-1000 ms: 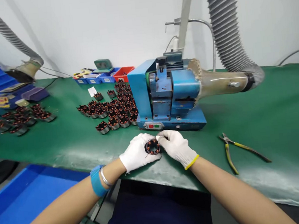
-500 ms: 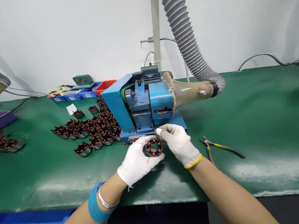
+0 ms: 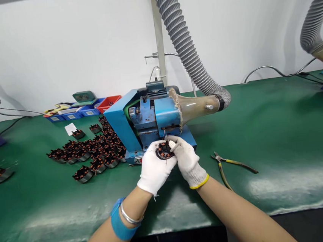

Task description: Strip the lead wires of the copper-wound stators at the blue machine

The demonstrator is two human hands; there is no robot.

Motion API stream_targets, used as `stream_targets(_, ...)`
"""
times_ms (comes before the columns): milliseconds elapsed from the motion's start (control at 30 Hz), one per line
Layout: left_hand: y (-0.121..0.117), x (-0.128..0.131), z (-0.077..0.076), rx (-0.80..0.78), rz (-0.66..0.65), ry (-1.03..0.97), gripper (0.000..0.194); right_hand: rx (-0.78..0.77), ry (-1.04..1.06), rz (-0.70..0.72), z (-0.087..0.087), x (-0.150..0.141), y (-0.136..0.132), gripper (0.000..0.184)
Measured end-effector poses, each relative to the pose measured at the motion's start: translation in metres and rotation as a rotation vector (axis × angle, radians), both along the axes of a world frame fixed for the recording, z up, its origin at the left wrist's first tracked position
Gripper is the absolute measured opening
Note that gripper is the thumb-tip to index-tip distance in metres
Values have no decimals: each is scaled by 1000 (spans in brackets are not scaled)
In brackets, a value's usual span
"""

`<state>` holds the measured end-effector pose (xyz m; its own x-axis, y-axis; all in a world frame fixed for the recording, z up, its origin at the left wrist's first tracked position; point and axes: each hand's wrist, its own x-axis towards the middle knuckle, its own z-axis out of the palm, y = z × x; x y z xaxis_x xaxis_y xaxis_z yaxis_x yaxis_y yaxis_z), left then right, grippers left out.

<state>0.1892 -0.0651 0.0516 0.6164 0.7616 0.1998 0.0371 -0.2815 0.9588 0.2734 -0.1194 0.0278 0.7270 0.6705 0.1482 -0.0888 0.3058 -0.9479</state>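
Both my hands wear white gloves and meet over the green table (image 3: 279, 132), just in front of a blue machine (image 3: 150, 118). My left hand (image 3: 154, 169) is closed round a small round stator (image 3: 163, 150) with copper windings. My right hand (image 3: 185, 158) pinches at the stator's right edge, where thin wires rise toward the machine's slot. The stator is lifted off the table, close to the machine's front.
Several more wound stators (image 3: 92, 150) lie in a group left of the machine. Yellow-handled pliers (image 3: 225, 164) lie to the right. A grey ribbed hose (image 3: 185, 46) joins the machine's clear funnel. Small blue and red bins (image 3: 86, 107) stand at the back.
Both hands have carried the stator up and away from me, from the table's near edge to the machine's front. The view has swung to the right.
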Motion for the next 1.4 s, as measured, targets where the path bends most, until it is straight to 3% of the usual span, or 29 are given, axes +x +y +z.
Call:
stream_targets(133,3,11,4,-7,22,27,41,27,105,-8,2,5,2,32)
stream_targets(400,12,20,10,139,46,104,45,114,209,-58,9,6,7,32)
stream_targets(600,18,19,6,341,40,152,49,138,285,-38,14,5,6,32)
stream_targets(833,12,24,-1,385,161,135,44,153,243,-43,11,7,5,30)
stream_targets(1100,15,26,-8,459,169,108,43,162,277,-16,9,9,7,32)
stream_targets(1200,11,14,-10,503,150,74,40,129,173,-39,9,4,1,30)
stream_targets(1267,6,0,-12,507,99,12,40,127,-17,-55,9,-2,-5,25)
stream_targets(1400,-7,-34,-16,374,18,-94,42,167,-391,11,7,-13,-18,24)
